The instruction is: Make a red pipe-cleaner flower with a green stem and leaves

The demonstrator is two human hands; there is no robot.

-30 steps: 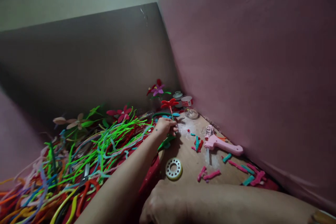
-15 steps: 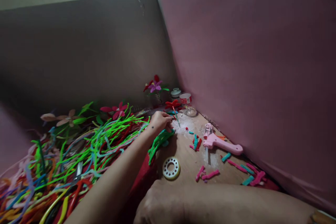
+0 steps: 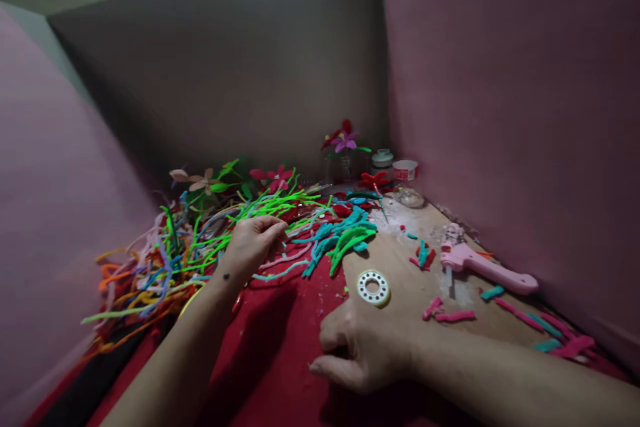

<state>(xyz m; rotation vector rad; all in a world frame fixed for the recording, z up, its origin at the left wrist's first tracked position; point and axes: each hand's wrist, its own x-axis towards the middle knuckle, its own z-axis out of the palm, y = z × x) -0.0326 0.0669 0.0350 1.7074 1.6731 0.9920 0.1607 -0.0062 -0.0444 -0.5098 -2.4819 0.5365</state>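
My left hand [image 3: 250, 243] hovers at the front of the heap of pipe cleaners [image 3: 270, 203], with thumb and fingertips drawn together. Whatever sits between those fingertips, if anything, is too small to make out. Beyond its fingers, green and teal pipe-cleaner leaves [image 3: 345, 237] lie on the red cloth and the board's edge. My right hand [image 3: 353, 347] is curled over the red cloth, thumb below the bent fingers; its palm side is hidden. Just above its knuckles rests a white tape roll [image 3: 373, 287] with a ring of holes.
A pink glue gun [image 3: 487, 270] lies on the wooden board [image 3: 400, 267], among pink and teal scraps [image 3: 455, 317]. Pipe-cleaner flowers [image 3: 345, 141], a lidded jar [image 3: 383, 159] and a red-white tape roll [image 3: 405, 170] stand at the back. A pink wall [image 3: 515, 113] borders the right.
My left hand has drawn back leftward from beside the green leaves to the pipe cleaners. My right hand has come further into view, still curled. The view has swung left.
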